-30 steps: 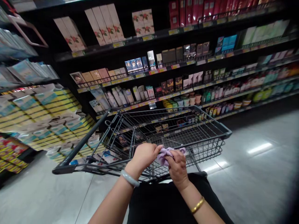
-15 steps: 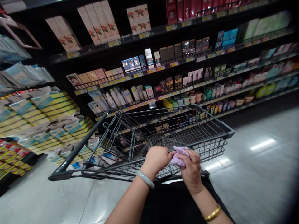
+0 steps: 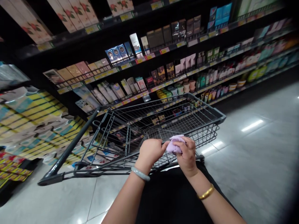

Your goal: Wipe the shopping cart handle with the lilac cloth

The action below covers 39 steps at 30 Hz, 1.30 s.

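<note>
A grey shopping cart point(image 3: 130, 109) stands side-on before me, with its handle at the left. My left hand point(image 3: 150, 151) is closed over the near top rail, and its curled fingers are mostly hidden behind the rail. The left thumb points at a crumpled light purple cloth point(image 3: 174, 145). My right hand point(image 3: 187, 155) holds that cloth, pinched and bunched against the same rail just right of the left hand. The cart's wire basket point(image 3: 205, 136) shows below and behind both hands.
Shelves of boxed goods point(image 3: 155, 38), bottles point(image 3: 108, 91) and jars point(image 3: 174, 91) run behind the cart. Yellow packs point(image 3: 30, 107) are stacked at the left, above a low red and yellow display point(image 3: 14, 169). Glossy tiled floor point(image 3: 252, 155) stretches to the right.
The whole view has shifted, so cart, shelves and hands sit a little further left and higher. The right hand still holds the cloth, now folded differently. The left hand stays on the rail.
</note>
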Available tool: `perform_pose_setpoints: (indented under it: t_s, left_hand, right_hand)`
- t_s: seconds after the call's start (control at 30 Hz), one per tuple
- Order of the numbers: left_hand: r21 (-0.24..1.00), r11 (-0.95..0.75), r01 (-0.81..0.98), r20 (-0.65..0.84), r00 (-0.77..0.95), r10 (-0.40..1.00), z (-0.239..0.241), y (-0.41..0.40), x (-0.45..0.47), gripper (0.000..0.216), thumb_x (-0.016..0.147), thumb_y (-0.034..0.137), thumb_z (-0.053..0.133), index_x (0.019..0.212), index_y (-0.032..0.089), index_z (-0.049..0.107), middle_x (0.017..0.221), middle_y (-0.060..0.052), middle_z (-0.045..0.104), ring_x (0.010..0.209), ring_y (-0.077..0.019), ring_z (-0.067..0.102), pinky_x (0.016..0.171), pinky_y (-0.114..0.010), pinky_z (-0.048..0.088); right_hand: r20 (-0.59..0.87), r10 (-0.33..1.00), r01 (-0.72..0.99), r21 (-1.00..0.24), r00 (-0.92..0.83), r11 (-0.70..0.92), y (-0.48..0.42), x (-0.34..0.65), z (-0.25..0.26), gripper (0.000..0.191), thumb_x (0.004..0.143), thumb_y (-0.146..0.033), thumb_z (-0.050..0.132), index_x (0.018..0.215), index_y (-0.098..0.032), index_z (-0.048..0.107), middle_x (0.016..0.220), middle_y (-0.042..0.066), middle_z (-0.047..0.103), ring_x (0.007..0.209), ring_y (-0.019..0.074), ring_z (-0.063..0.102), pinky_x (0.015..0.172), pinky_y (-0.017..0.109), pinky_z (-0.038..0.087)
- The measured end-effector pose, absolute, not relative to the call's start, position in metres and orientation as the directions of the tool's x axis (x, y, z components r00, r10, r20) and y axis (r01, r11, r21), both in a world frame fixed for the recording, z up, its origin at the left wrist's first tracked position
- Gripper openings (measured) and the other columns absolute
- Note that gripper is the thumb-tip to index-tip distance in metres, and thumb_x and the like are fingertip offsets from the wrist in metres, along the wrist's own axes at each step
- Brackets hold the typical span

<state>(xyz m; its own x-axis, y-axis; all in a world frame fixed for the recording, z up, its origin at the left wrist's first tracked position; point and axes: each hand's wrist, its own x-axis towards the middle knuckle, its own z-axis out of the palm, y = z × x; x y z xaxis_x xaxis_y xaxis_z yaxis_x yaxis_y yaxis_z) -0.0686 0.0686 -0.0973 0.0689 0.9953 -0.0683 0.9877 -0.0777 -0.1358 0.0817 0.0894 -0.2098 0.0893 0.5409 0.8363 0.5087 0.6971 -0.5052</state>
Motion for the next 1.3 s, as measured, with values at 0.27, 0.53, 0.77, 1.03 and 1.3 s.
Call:
perform_pose_setpoints:
  t_s: [0.27,0.53,0.77,1.03,1.3]
  left_hand:
    - [-0.151,-0.059,0.987,-0.078,0.048,0.996,-0.096,0.07,-0.065,0.078,0.095,0.068,0.012,0.083,0.019,0.071,0.077,-0.011,0.071,0.079,-0.0255,0.069,0.072,-0.034,0.049]
    - [-0.179,-0.044,0.983,-0.107,0.024,0.994,-0.091,0.07,-0.061,0.075,0.095,0.067,0.015,0.087,0.018,0.071,0.082,-0.012,0.072,0.082,-0.0234,0.069,0.074,-0.031,0.048]
    - [-0.186,-0.056,0.981,-0.114,0.035,0.993,-0.09,0.07,-0.062,0.072,0.096,0.065,0.015,0.085,0.02,0.07,0.079,-0.011,0.072,0.079,-0.0238,0.069,0.071,-0.031,0.048]
    - [-0.088,-0.098,0.991,-0.219,0.077,0.973,-0.076,0.087,-0.048,0.075,0.094,0.068,0.015,0.085,0.021,0.073,0.086,-0.01,0.074,0.085,-0.0249,0.069,0.069,-0.03,0.047]
    - [-0.044,-0.241,0.97,-0.148,0.232,0.961,-0.089,0.125,0.008,0.066,0.096,0.064,0.022,0.089,0.021,0.071,0.09,-0.008,0.074,0.088,-0.0244,0.07,0.071,-0.03,0.05]
  right_hand:
    - [0.696,0.712,0.666,-0.576,0.095,0.474,0.103,0.099,-0.306,0.025,0.073,-0.007,0.052,0.09,-0.02,0.065,0.103,0.01,0.051,0.098,0.0261,0.051,0.084,0.045,0.051]
    - [0.756,0.628,0.509,-0.619,0.183,0.598,0.105,0.104,-0.234,0.022,0.081,-0.012,0.056,0.096,-0.024,0.066,0.116,0.008,0.051,0.113,0.0242,0.05,0.099,0.046,0.044]
    - [0.577,0.777,0.557,-0.743,0.253,0.371,0.118,0.118,-0.314,0.025,0.071,-0.013,0.053,0.092,-0.02,0.064,0.105,0.008,0.05,0.103,0.0254,0.05,0.091,0.049,0.048]
    - [0.667,0.682,0.454,-0.728,0.299,0.513,0.124,0.134,-0.234,0.022,0.079,-0.015,0.055,0.097,-0.023,0.066,0.115,0.008,0.052,0.113,0.0235,0.05,0.102,0.046,0.043]
    - [0.493,0.808,0.455,-0.83,0.323,0.324,0.128,0.138,-0.312,0.024,0.071,-0.017,0.051,0.091,-0.02,0.063,0.102,0.007,0.05,0.101,0.0241,0.05,0.092,0.049,0.046]
